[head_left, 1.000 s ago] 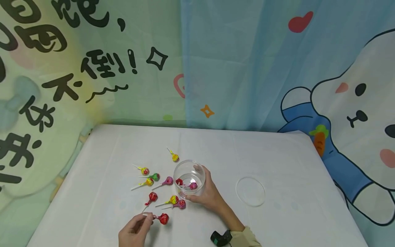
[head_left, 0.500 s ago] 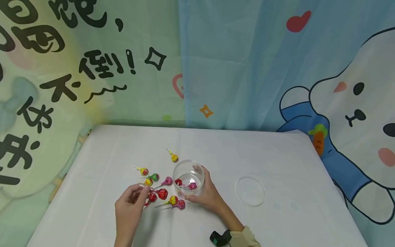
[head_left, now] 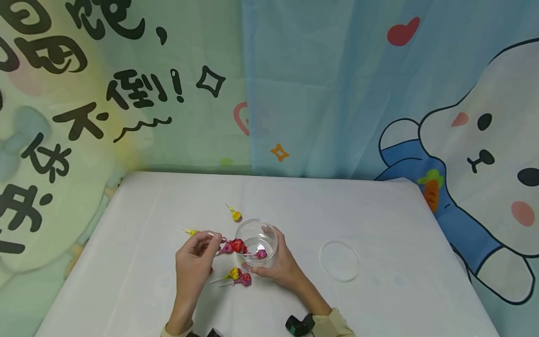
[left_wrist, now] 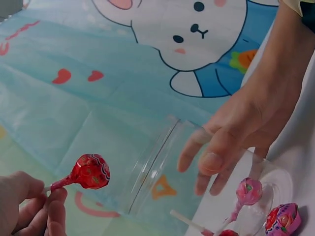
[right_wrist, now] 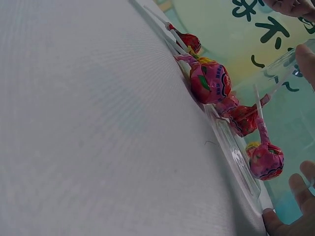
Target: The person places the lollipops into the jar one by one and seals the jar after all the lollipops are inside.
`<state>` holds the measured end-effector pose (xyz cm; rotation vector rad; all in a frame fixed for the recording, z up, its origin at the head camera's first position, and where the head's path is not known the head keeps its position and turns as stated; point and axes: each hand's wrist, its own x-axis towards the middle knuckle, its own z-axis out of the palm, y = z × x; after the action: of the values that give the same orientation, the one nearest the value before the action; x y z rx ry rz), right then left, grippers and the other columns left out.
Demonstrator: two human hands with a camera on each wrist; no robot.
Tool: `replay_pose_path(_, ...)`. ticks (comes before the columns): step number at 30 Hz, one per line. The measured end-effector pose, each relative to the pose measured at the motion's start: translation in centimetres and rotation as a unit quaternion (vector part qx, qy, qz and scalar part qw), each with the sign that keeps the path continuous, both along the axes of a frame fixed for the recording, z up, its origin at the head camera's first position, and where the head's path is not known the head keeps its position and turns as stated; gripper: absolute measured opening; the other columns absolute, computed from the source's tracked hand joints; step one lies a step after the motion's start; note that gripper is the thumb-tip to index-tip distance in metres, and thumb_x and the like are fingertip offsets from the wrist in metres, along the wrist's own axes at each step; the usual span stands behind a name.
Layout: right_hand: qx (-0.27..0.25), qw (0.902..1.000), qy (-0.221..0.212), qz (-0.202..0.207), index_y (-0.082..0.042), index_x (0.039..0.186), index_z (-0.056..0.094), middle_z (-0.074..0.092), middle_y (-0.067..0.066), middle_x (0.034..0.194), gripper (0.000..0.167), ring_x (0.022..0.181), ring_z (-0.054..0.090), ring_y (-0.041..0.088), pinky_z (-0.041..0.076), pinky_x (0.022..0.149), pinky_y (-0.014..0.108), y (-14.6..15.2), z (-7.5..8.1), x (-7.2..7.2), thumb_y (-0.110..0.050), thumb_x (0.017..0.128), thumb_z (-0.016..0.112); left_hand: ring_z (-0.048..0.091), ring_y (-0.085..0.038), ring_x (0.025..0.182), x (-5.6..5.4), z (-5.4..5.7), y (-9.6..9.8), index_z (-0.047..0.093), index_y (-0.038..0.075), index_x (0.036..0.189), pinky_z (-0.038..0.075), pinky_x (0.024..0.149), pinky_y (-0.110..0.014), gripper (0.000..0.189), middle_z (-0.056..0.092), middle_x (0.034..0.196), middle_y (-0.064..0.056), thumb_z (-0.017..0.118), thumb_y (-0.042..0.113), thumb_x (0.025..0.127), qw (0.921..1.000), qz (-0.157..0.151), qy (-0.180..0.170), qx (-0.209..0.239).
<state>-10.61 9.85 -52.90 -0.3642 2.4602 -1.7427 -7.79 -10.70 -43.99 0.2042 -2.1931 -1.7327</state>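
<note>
Head view, from the left: a yellow-wrapped lollipop point(head_left: 193, 232) lies partly hidden behind the left hand point(head_left: 194, 260), whose thumb and fingers pinch the stick of a red lollipop point(head_left: 237, 245). That candy hangs just above the clear jar's open mouth, apart from the rim in the left wrist view. On the table left of the jar lie a pink lollipop point(head_left: 226, 249), a second yellow one point(head_left: 236, 216) farther back, and a near pair, one yellow point(head_left: 234, 273), one pink point(head_left: 244, 280). Inside the jar point(head_left: 258, 233) are a pink candy point(head_left: 261, 254) and a red candy point(right_wrist: 243, 120), so filling seems at an early stage, with most lollipops outside; the left hand prevents a full count. The right hand point(head_left: 283, 264) grips the jar's side. Rightmost, a clear round piece point(head_left: 338, 261), probably the lid, lies off the jar.
</note>
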Motion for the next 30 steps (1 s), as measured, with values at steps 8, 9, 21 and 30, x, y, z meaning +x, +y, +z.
replay_pose_path(8, 0.008, 0.9999, -0.005, -0.005, -0.015, 0.149, 0.019, 0.039, 0.010, 0.151, 0.109, 0.136, 0.043, 0.035, 0.034, 0.109, 0.062, 0.0, 0.1, 0.1, -0.026, 0.065, 0.088, 0.062, -0.008, 0.064, -0.2, 0.1, 0.7, 0.070, 0.009, 0.091, 0.046, 0.056, -0.018, 0.015, 0.072, 0.081, -0.008, 0.071, 0.024, 0.089, 0.9997, -0.015, -0.007, 0.019)
replay_pose_path(9, 0.009, 0.9999, -0.006, -0.006, -0.015, 0.149, 0.019, 0.039, 0.010, 0.151, 0.109, 0.136, 0.043, 0.035, 0.035, 0.109, 0.062, 0.0, 0.1, 0.1, -0.026, 0.065, 0.088, 0.063, -0.008, 0.064, -0.3, 0.1, 0.8, 0.069, 0.009, 0.092, 0.047, 0.057, -0.018, 0.016, 0.073, 0.082, -0.009, 0.071, 0.024, 0.089, 0.9996, -0.018, -0.011, 0.020)
replay_pose_path(21, 0.016, 0.9998, -0.011, -0.007, -0.017, 0.150, 0.019, 0.038, 0.007, 0.151, 0.108, 0.137, 0.043, 0.032, 0.034, 0.110, 0.060, 0.0, -0.1, 0.0, -0.029, 0.067, 0.087, 0.065, -0.013, 0.065, -0.4, -0.1, 1.6, 0.072, 0.014, 0.092, 0.049, 0.059, -0.018, 0.014, 0.073, 0.079, -0.006, 0.072, 0.027, 0.088, 0.9982, -0.048, -0.022, -0.029)
replay_pose_path(30, 0.005, 0.9999, -0.012, 0.001, -0.017, 0.149, 0.021, 0.040, 0.007, 0.150, 0.107, 0.136, 0.043, 0.031, 0.034, 0.110, 0.060, 0.1, -0.2, -0.1, -0.026, 0.066, 0.088, 0.063, -0.010, 0.060, 0.2, 0.0, 0.7, 0.072, 0.018, 0.098, 0.047, 0.054, -0.020, 0.011, 0.074, 0.079, -0.007, 0.072, 0.021, 0.088, 0.9964, -0.059, -0.026, -0.054)
